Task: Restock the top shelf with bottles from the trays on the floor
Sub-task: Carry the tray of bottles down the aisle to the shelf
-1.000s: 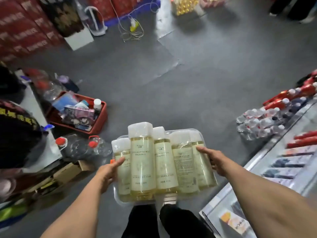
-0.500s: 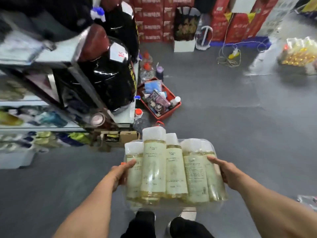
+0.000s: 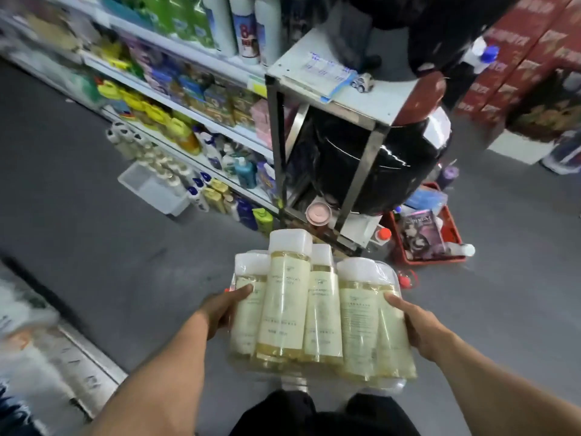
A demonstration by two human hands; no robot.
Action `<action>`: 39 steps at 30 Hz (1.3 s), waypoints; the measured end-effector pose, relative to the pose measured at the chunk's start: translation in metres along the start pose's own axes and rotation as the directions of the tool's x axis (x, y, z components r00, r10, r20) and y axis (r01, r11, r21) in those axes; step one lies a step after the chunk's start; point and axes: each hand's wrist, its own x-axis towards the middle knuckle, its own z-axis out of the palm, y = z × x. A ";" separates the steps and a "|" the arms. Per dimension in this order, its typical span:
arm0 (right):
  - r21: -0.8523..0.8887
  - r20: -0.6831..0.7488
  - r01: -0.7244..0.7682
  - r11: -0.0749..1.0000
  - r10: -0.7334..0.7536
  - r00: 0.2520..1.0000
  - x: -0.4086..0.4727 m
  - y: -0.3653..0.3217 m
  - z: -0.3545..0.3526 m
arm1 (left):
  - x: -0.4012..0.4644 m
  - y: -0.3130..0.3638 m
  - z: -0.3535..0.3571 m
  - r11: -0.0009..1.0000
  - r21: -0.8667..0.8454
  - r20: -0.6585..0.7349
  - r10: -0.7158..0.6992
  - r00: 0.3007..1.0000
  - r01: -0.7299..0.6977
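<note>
Left hand [image 3: 224,306] and right hand [image 3: 415,325] clasp opposite sides of the wrapped bottle pack [image 3: 317,313]; the shelving [image 3: 195,114] lies far left, nearer the left hand.

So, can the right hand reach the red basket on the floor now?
Probably not as things stand. The right hand and the left hand both grip the tray of bottles, so neither is free. The red basket sits low on the floor ahead, apart from the tray.
</note>
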 end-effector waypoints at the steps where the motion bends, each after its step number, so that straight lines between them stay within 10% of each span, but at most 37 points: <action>1: -0.031 -0.002 0.021 0.999 -0.021 1.000 0.003 -0.017 0.017 | 0.013 -0.006 -0.021 0.999 -0.041 -0.037 -0.001 0.999 -0.001; 19: -0.302 0.320 0.159 0.940 -0.057 0.946 0.063 -0.253 0.336 | 0.039 0.033 -0.223 0.813 -0.569 -0.310 -0.070 0.948 -0.126; 39: -0.443 0.300 0.121 0.889 0.020 0.954 0.093 -0.355 0.634 | 0.107 0.123 -0.503 0.785 -0.613 -0.334 -0.157 0.929 -0.088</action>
